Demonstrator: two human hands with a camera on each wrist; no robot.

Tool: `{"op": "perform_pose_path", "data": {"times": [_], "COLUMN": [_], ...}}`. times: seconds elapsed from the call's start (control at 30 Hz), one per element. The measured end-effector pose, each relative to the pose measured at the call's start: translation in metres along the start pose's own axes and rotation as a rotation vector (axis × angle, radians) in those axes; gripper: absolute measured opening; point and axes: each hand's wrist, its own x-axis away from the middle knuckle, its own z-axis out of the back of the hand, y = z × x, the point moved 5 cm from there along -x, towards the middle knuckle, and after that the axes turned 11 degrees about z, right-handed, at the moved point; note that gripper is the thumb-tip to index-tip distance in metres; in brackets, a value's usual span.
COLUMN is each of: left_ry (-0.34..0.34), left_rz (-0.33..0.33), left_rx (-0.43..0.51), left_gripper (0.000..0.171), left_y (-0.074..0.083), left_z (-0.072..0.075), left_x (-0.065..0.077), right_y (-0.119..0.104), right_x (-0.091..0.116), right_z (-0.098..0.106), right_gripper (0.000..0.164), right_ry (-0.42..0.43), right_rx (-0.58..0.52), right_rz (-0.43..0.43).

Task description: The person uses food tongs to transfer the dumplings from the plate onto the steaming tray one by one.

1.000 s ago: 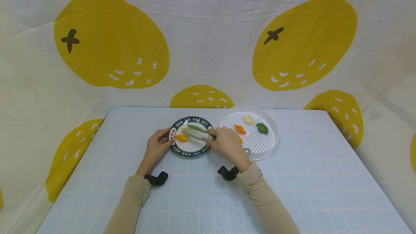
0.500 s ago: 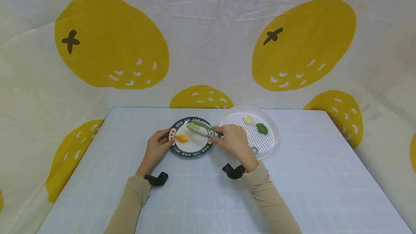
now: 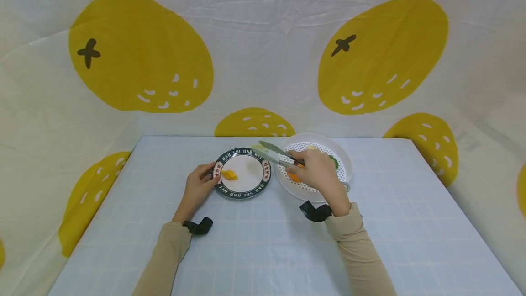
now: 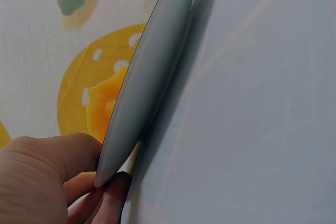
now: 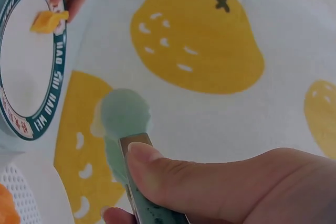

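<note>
My left hand [image 3: 199,186] pinches the left rim of a round plate [image 3: 242,194] with a dark green lettered border. A small yellow-orange food piece [image 3: 229,175] lies on the plate near those fingers; the left wrist view shows the plate's pale underside [image 4: 149,72]. My right hand [image 3: 316,170] grips tongs with green tips [image 5: 125,111]. Between the tips is a pale yellowish piece [image 5: 96,121], mostly hidden by them in the right wrist view. The tongs hang above the gap between the plate and a white perforated tray [image 3: 348,168], with my right hand over the tray.
Orange pieces [image 3: 294,177], a green piece [image 3: 334,161] and a pale piece [image 3: 311,147] lie in the tray, partly hidden by the right hand. A pale checked cloth covers the table [image 3: 246,250]. Behind stands a white backdrop [image 3: 263,58] with yellow fruit prints.
My right hand has moved right with the tongs, lifting the pale piece off the plate toward the tray. My left hand has stayed on the plate's rim.
</note>
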Motion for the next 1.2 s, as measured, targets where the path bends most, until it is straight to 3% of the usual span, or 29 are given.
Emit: {"op": "perform_pose_path", "data": {"times": [0.3,0.5,1.2], "left_ry": [0.013,0.013,0.006], "left_rz": [0.005,0.004,0.014], "left_rx": [-0.006,-0.007,-0.009], "left_gripper": [0.053,0.053,0.053], "left_y": [-0.002,-0.002,0.002], "left_z": [0.001,0.0,-0.001], "left_x": [-0.001,-0.001,0.002], "right_y": [0.015,0.03,0.076], "right_x": [0.017,0.03,0.069], "right_z": [0.026,0.039,0.063], "right_gripper": [0.046,0.051,0.058], "right_ry": [-0.004,-0.016,-0.073], "right_rx": [0.029,0.004,0.038], "right_rz": [-0.005,-0.059,-0.18]}}
